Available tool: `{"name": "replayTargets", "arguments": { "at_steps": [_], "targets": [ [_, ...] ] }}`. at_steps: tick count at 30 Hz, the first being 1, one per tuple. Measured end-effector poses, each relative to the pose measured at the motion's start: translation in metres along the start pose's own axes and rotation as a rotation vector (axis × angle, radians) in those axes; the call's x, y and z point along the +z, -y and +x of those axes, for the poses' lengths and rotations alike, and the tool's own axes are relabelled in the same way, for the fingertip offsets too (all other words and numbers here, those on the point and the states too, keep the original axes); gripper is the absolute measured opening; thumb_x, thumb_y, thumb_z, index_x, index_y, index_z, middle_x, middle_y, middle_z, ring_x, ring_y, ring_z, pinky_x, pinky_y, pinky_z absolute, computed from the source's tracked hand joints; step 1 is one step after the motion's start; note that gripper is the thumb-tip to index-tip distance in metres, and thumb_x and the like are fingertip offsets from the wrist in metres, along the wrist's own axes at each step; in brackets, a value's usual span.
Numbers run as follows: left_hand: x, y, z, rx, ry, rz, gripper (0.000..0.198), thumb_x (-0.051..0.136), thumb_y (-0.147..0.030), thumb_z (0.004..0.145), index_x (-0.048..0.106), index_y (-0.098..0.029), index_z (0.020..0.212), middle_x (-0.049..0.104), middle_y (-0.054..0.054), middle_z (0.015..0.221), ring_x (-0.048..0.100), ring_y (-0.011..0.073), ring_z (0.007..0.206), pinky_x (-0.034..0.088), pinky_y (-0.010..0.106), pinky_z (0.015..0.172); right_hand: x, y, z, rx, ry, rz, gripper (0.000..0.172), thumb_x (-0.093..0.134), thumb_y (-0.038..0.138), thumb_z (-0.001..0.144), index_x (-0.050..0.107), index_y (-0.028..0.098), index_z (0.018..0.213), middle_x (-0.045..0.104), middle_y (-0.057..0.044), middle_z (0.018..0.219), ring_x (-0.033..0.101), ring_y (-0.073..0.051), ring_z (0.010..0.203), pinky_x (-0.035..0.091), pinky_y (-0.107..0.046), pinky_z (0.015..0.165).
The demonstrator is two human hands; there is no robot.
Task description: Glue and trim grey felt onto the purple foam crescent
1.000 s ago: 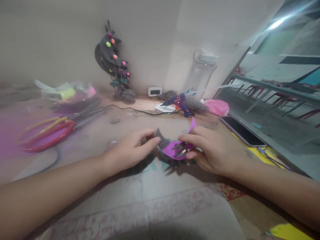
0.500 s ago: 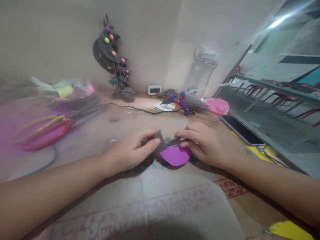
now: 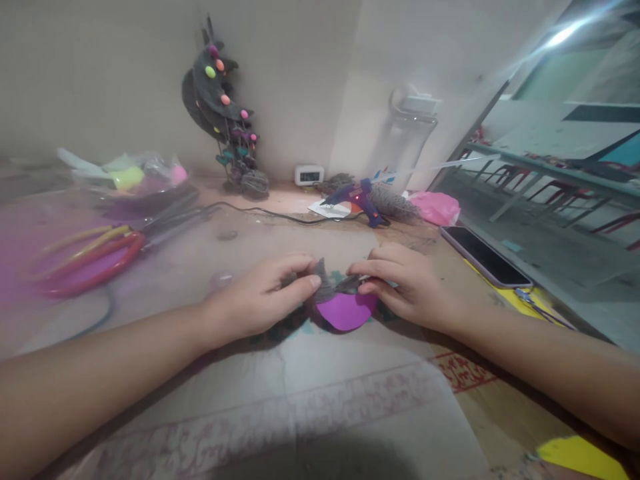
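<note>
My left hand (image 3: 260, 300) and my right hand (image 3: 400, 283) meet at the middle of the table, both pinching a grey fuzzy craft piece (image 3: 327, 285). A rounded purple foam piece (image 3: 345, 312) lies flat just below the grey piece, under my fingertips. My left thumb and fingers close on the grey piece's left end. The fingers of my right hand press its right end down against the purple foam.
Red-handled scissors (image 3: 95, 257) lie at the left. A blue glue gun (image 3: 357, 200) with its cord rests at the back, near a small clock (image 3: 309, 175), a dark decorated craft figure (image 3: 220, 107) and a water bottle (image 3: 407, 137). A phone (image 3: 483, 255) lies at the right.
The purple foam, which my right hand held tilted up a second ago, now lies flat on the table. My right hand has shifted to pinch the grey piece on top of it.
</note>
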State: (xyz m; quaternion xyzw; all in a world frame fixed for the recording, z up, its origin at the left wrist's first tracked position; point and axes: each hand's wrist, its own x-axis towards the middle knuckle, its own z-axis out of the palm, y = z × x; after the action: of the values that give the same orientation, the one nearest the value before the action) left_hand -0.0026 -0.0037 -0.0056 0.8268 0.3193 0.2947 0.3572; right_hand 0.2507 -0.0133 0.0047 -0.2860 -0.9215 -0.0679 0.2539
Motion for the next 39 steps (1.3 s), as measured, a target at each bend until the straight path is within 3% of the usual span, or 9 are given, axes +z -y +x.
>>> {"name": "replayTargets", "arguments": {
  "at_steps": [9,16,39],
  "targets": [
    [0.0003,0.0004,0.0005,-0.008,0.007,0.001,0.026,0.044,-0.035,0.093,0.052,-0.02,0.073,0.05,-0.001,0.074,0.05,0.0152,0.073,0.041,0.028,0.066,0.0003,0.002,0.0019,-0.033,-0.023,-0.006,0.03,0.043,0.036,0.099,0.065,0.015,0.098,0.056,-0.002,0.068,0.05,-0.014,0.064,0.033,-0.026,0.06],
    [-0.0004,-0.0044,0.0017,-0.038,0.027,-0.034,0.026,0.043,-0.034,0.093,0.049,-0.02,0.072,0.05,-0.001,0.072,0.049,0.0148,0.07,0.041,0.027,0.063,-0.0011,-0.0006,-0.0005,0.05,-0.028,0.055,0.029,0.046,0.038,0.097,0.065,0.015,0.103,0.062,-0.004,0.076,0.054,-0.015,0.068,0.038,-0.026,0.063],
    [-0.0006,-0.0021,0.0017,-0.056,0.032,-0.028,0.026,0.044,-0.034,0.092,0.048,-0.02,0.07,0.045,-0.002,0.069,0.046,0.0146,0.068,0.036,0.027,0.061,-0.0015,0.0063,0.0019,-0.005,0.012,-0.018,0.03,0.046,0.035,0.098,0.066,0.012,0.102,0.057,-0.004,0.071,0.05,-0.014,0.067,0.037,-0.026,0.063]
  ]
}}
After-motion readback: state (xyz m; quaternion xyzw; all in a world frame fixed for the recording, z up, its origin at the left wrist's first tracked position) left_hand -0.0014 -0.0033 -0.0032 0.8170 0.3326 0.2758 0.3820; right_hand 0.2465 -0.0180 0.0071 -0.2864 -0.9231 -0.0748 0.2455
